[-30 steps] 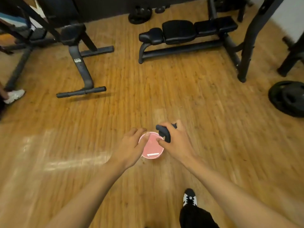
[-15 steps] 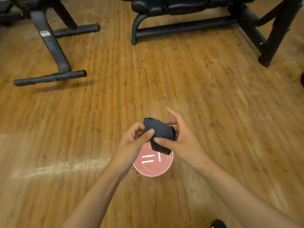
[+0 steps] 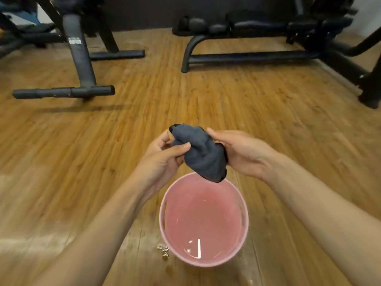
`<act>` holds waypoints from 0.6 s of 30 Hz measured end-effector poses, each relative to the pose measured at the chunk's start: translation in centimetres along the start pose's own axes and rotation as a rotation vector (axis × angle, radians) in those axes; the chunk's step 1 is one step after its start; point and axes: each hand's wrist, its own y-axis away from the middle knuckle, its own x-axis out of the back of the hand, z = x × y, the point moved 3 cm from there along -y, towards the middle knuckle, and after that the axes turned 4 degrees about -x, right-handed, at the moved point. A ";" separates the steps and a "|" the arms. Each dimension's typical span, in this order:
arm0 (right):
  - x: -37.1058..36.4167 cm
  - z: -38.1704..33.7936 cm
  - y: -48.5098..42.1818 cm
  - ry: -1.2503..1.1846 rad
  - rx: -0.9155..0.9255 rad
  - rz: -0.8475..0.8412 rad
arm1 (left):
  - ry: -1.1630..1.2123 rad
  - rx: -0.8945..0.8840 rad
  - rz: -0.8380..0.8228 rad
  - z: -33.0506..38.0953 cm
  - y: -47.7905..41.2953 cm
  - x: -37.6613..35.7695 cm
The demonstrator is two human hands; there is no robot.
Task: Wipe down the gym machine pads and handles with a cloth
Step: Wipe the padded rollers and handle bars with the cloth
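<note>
1. Holding a bunched dark grey cloth (image 3: 200,153) at the centre of the frame, two bare hands met above a pink bucket (image 3: 162,211).
2. The left hand (image 3: 162,155) pinched the cloth's upper left end, with the thumb pressed on top of the fabric and the fingers curled beneath it.
3. The right hand (image 3: 241,153) gripped the cloth's right side, its fingers wrapped round behind the fabric.
4. Both forearms were bare and reached in from the bottom corners of the frame.
5. The cloth's lower end hung over the far rim of the bucket; whether it touched the rim could not be told.
6. The bucket stood at lower centre on a wooden floor (image 3: 226,96) and held a shallow pool of clear liquid that caught bright reflections.
7. A few small shiny metal pieces (image 3: 164,252) lay on the floor just beside the bucket's lower left edge.
8. In the upper left stood a black machine frame (image 3: 80,52), a slanted post rising from a crossbar foot.
9. Across the upper right ran a black padded bench (image 3: 257,25) on a curved leg, well apart from the hands.
</note>
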 end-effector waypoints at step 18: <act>-2.9 -6.9 0.9 0.113 0.396 -0.229 | -0.234 0.259 -0.249 -1.1 0.9 1.1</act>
